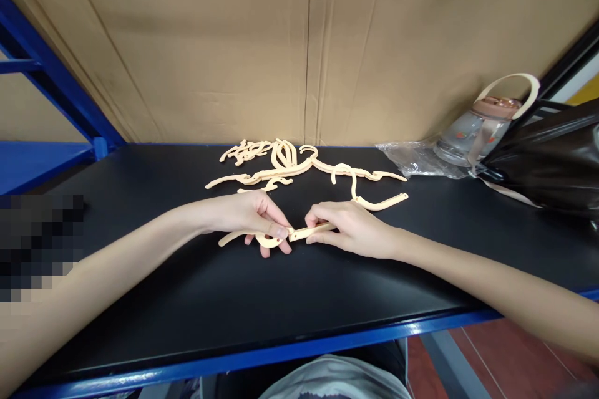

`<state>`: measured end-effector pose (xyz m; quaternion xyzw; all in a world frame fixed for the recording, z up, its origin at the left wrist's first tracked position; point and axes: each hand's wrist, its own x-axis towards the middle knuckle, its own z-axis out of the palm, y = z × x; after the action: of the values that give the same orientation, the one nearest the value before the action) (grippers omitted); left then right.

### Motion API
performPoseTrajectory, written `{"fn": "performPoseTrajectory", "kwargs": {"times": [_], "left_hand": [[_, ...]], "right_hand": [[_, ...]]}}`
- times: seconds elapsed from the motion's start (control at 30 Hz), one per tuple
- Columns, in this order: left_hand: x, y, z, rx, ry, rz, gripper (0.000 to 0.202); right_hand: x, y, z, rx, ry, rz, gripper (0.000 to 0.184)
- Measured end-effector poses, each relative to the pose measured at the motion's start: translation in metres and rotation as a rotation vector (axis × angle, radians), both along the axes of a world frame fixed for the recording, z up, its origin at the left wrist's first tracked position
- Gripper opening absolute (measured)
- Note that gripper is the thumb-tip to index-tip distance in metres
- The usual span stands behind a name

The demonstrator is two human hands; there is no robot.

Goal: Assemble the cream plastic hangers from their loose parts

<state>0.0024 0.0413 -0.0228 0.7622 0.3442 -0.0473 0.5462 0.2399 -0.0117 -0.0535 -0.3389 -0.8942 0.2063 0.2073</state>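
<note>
My left hand is closed on a cream plastic hook piece that curves below its fingers. My right hand pinches a cream plastic hanger arm, whose end meets the hook piece between my two hands, just above the black table top. Behind my hands lies a loose pile of cream hanger parts. One more hanger piece with a hook lies just beyond my right hand.
A cardboard wall stands behind the table. At the back right are a clear water jug with a cream handle, crumpled clear plastic and a black plastic bag. Blue shelf framing is at the left. The table's blue front edge is near me.
</note>
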Motion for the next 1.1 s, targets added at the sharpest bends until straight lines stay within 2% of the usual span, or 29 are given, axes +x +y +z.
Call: {"fn": "performPoseTrajectory", "kwargs": {"times": [0.1, 0.23, 0.3, 0.47, 0.63, 0.83, 1.0, 1.1], "left_hand": [[0.002, -0.002, 0.003, -0.015, 0.029, -0.030, 0.024], [0.016, -0.017, 0.003, -0.106, 0.035, -0.169, 0.030], [0.022, -0.023, 0.002, -0.152, -0.005, -0.199, 0.031], [0.015, -0.019, 0.001, -0.171, -0.065, -0.148, 0.027], [0.001, -0.009, 0.001, -0.187, -0.065, -0.101, 0.031], [0.002, -0.009, 0.000, -0.182, -0.080, -0.093, 0.032], [0.003, -0.011, -0.001, -0.143, -0.070, -0.049, 0.032], [0.003, -0.011, -0.001, -0.149, -0.074, -0.077, 0.035]], "right_hand": [[-0.001, 0.002, -0.001, -0.004, 0.010, -0.010, 0.015], [-0.004, 0.007, -0.004, 0.013, 0.045, -0.054, 0.015], [-0.005, 0.009, -0.005, 0.024, 0.054, -0.039, 0.014], [-0.002, 0.008, -0.005, 0.018, 0.059, -0.083, 0.016], [0.002, 0.009, -0.005, -0.127, 0.123, -0.120, 0.026], [0.002, 0.008, -0.003, -0.216, 0.162, -0.077, 0.027], [0.001, 0.007, -0.001, -0.226, 0.168, -0.047, 0.025], [0.000, 0.006, -0.001, -0.241, 0.172, -0.040, 0.026]]}}
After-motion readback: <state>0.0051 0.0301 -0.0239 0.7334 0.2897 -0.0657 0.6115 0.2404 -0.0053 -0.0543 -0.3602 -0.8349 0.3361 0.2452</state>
